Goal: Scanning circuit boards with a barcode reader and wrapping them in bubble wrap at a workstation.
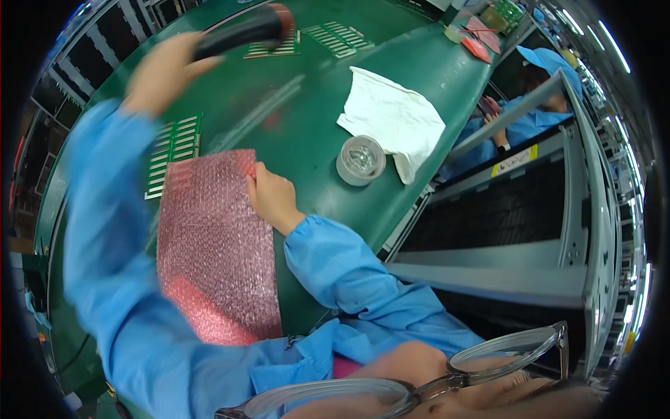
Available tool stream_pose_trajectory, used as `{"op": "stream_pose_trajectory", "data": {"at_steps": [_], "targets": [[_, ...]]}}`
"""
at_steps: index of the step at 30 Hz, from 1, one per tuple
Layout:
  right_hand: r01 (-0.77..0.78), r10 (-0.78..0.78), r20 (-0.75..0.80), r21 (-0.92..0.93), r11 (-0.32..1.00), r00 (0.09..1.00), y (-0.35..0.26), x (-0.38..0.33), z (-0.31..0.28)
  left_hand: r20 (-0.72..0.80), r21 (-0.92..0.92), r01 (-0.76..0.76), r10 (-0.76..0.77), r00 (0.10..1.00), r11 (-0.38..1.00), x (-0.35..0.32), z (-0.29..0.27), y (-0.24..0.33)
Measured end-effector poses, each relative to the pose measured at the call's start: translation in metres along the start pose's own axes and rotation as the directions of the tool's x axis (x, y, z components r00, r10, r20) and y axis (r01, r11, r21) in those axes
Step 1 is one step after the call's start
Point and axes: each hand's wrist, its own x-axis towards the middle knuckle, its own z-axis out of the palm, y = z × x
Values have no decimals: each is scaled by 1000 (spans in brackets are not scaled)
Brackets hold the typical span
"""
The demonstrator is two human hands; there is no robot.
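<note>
A pink bubble-wrap bag (216, 223) lies flat on the green table, close in front of me. My right hand (272, 199) pinches its right edge near the far corner, with the fingers closed. Up at the far left, my left hand (164, 73) is raised over the table and wrapped round a black cylindrical tool (241, 38) with a brownish end. Motion blurs this hand and the tool, so its kind is unclear. A green-and-white circuit board panel (174, 150) lies partly under my left arm, beside the bag's far left corner.
A white cloth (391, 115) lies right of centre, with a round clear tub or roll (361, 160) at its near edge. More board panels (338, 38) lie at the back. Red packets (476, 49) sit far right. Beyond a metal frame rack (495, 251), a co-worker (537, 105) sits.
</note>
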Motion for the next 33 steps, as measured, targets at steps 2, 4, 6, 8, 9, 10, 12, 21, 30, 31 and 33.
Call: {"op": "stream_pose_trajectory", "data": {"at_steps": [2,4,6,8,9,10,12,21,30,31,33], "targets": [[-51,50,32,32,998,998,1,1,-3,-21,280,40,-36,999,959,-69,-88,-12],[-125,124,14,88,988,992,16,7,-7,-17,320,117,-117,993,940,-145,-138,-56],[-68,86,-89,193,979,992,28,9,-6,-16,580,220,-259,966,784,-239,-200,-73],[-198,215,-41,252,947,976,8,9,-1,-80,706,395,-487,870,589,-331,-276,-36],[-187,213,-91,231,955,973,5,6,-8,-100,694,454,-550,829,559,-371,-283,-27],[-176,208,-131,222,959,969,13,5,-6,-129,713,502,-613,780,489,-399,-302,5],[-195,275,-119,452,870,954,40,3,10,-214,729,642,-811,545,239,-457,-287,26],[-113,248,-368,352,929,896,99,-17,2,-365,374,927,-913,180,33,-632,-163,78],[-195,427,-116,762,617,897,-18,-61,-52,-360,175,826,-746,560,535,-541,-117,98],[-158,344,-77,781,604,936,-35,-56,-58,-202,-155,827,-837,508,540,-520,-103,103],[-110,270,-61,809,577,961,-75,-51,-75,226,-328,904,-907,356,273,-457,-94,119]]}}
